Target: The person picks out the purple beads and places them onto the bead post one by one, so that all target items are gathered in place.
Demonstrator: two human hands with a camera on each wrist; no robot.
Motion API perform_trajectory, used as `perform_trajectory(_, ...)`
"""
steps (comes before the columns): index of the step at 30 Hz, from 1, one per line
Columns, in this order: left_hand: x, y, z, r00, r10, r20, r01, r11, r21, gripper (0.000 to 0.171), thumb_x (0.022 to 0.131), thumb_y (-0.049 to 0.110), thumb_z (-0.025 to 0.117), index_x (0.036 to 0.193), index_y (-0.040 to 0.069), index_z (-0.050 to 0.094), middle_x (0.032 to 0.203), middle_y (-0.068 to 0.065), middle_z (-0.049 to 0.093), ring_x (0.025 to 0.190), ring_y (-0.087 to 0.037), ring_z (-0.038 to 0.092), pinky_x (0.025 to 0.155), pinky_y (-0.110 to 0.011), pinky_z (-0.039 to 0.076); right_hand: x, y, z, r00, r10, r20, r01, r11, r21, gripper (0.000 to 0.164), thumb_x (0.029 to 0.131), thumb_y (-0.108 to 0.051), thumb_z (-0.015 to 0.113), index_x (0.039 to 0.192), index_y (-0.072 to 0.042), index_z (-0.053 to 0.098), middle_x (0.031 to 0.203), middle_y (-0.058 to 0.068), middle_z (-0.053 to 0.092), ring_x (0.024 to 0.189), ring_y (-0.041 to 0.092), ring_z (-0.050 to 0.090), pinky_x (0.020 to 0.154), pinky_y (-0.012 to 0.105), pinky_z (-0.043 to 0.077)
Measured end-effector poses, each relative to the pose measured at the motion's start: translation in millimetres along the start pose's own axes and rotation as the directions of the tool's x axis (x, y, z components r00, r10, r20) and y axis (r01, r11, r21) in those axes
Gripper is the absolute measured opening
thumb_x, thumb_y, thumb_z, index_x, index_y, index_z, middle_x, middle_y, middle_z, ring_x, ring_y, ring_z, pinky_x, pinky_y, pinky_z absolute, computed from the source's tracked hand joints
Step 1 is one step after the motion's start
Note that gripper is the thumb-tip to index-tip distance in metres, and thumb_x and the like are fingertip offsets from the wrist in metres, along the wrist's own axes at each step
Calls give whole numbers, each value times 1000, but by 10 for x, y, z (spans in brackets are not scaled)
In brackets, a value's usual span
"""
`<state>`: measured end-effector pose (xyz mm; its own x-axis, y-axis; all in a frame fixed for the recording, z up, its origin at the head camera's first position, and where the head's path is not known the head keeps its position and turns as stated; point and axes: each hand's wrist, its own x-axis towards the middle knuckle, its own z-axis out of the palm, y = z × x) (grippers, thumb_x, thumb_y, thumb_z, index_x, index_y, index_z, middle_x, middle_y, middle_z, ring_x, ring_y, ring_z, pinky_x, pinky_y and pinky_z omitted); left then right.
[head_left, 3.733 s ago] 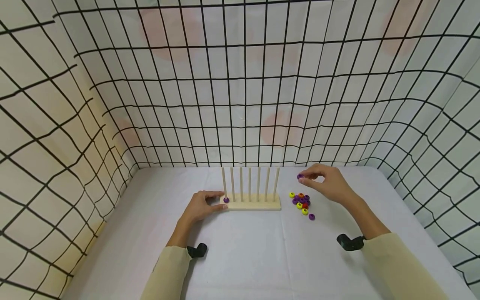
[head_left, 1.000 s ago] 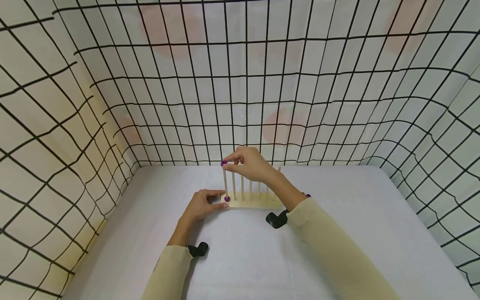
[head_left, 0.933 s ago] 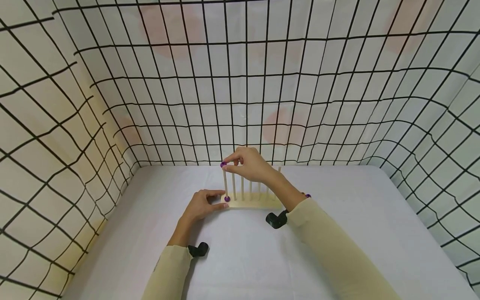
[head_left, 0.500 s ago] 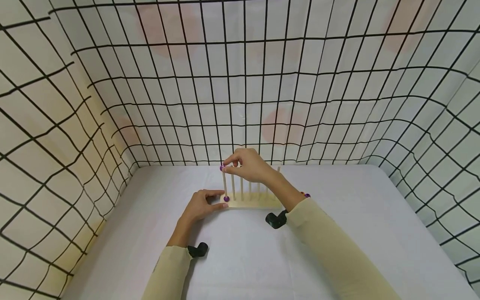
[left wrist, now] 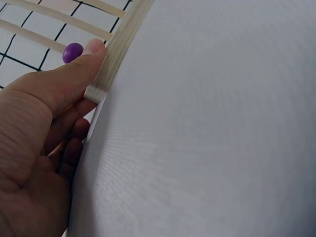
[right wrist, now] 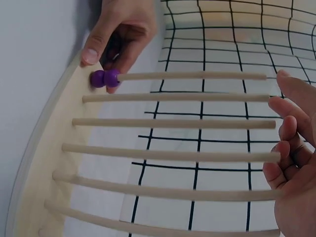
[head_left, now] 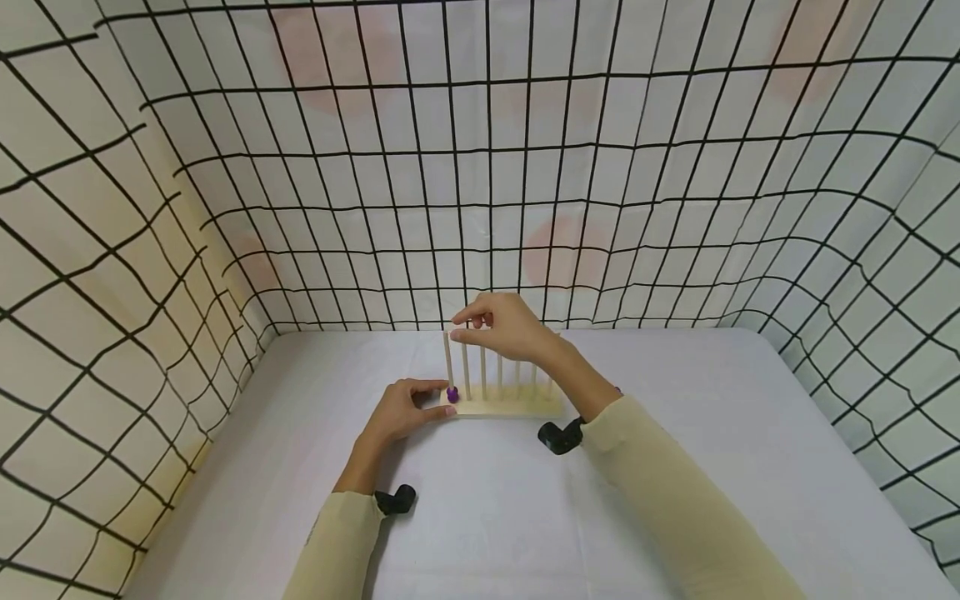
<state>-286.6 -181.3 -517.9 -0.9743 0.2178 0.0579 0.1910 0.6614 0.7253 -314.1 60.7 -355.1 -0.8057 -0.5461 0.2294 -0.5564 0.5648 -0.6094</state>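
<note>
A wooden peg board (head_left: 513, 407) with a row of upright pegs stands on the table. My left hand (head_left: 397, 411) pinches its left end between thumb and fingers; the left wrist view shows the thumb (left wrist: 81, 69) over the edge of the base. Two purple beads (right wrist: 112, 78) sit stacked at the foot of the leftmost peg, touching each other. My right hand (head_left: 510, 327) is at the top of the pegs, its thumb and index finger apart with nothing between them. In the right wrist view its fingertips (right wrist: 284, 76) are just beyond the leftmost peg's tip.
A sliver of a purple bead (head_left: 618, 389) shows past my right forearm, which hides whatever else lies there. White cloth covers the table (head_left: 480, 517). A black wire grid (head_left: 487, 208) encloses the back and both sides.
My right hand carried a purple bead from the pile at right to the leftmost peg and let it go. The bead slid down onto the one below. The left hand stayed put.
</note>
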Motion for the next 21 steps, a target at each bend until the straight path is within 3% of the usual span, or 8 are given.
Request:
perform_trajectory(6, 22, -16, 17, 1000, 2, -2, -2, 1000, 2, 53, 80, 46, 87, 128, 27, 75, 138, -4, 69, 135, -27, 60, 114, -51, 45, -118, 76, -149, 1000, 15, -28, -14, 1000, 25, 34, 92, -38, 78, 117, -16, 79, 90, -1, 64, 82, 19, 50, 71, 32, 41)
perform_trajectory(21, 14, -11, 3, 1000, -23, 8, 23, 1000, -12, 53, 80, 44, 88, 129, 27, 75, 141, -6, 66, 139, -29, 56, 117, -52, 42, -503, 371, -443, 989, 115, -96, -104, 988, 113, 39, 88, -44, 82, 119, -20, 78, 84, 3, 52, 74, 21, 42, 66, 32, 35)
